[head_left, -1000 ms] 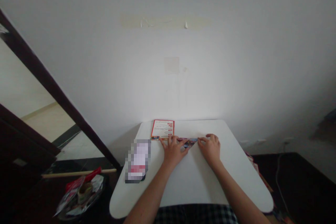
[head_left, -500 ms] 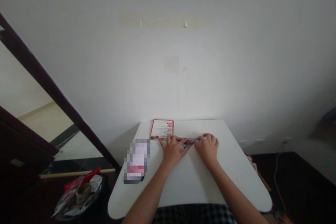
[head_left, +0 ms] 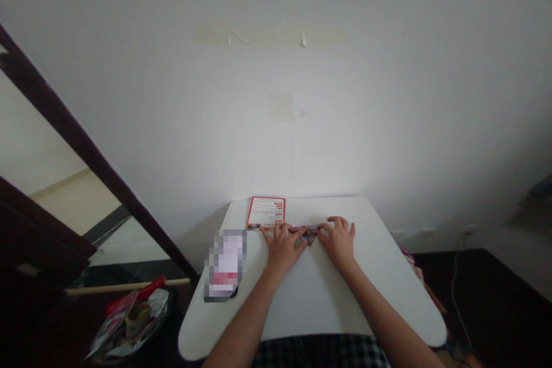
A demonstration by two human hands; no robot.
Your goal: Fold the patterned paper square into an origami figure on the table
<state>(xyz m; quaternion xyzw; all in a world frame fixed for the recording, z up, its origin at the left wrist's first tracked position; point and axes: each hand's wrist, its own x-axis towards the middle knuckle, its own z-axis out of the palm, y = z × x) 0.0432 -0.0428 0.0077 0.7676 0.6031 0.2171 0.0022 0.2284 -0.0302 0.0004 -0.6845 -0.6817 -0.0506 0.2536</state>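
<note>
Near the far edge of the white bench, the left hand and right hand, fingers spread, pressed on a narrow folded strip of colourful printed paper just beside a red-bordered card.

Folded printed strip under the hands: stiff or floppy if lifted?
Likely light and floppy: the folded printed paper looks thin. The creases may stiffen it along the fold. It might spring open on release, as the left hand and right hand are pressing on it.
</note>
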